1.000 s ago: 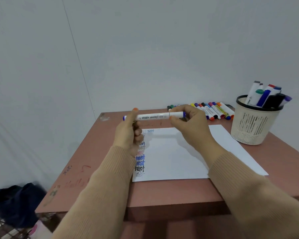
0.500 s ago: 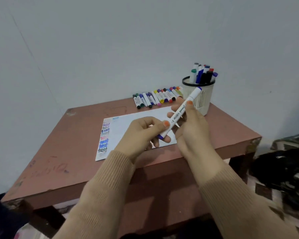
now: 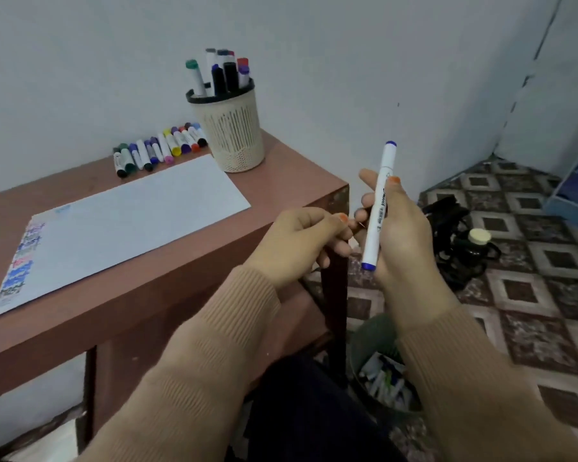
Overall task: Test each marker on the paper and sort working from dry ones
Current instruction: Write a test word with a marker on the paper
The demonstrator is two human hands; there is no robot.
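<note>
Head view, marker: the white plastic marker with blue ends (image 3: 379, 208) stands near upright in the air, off the table's right edge and above the floor bin.
Right hand: the right hand (image 3: 404, 235) grasps the barrel at mid-length, thumb laid across the front.
Left hand: the left hand (image 3: 301, 241) is clenched just beside the barrel; nothing shows in its fingers.
Handling: judged light, stiff and smooth. It would likely slip if pinched at an end, so take it mid-barrel.
Test sheet: the white paper sheet (image 3: 131, 221) lies flat on the reddish-brown table (image 3: 297, 175), with coloured marks down its left edge.
Surroundings: a cream slotted pen cup (image 3: 234, 135) holds upright markers. A row of capped markers (image 3: 161, 148) lies beside it along the wall. A greenish bin (image 3: 364, 335) on the floor holds marker bodies.
Obstruction: the table's corner and leg stand between the hands and the sheet.
</note>
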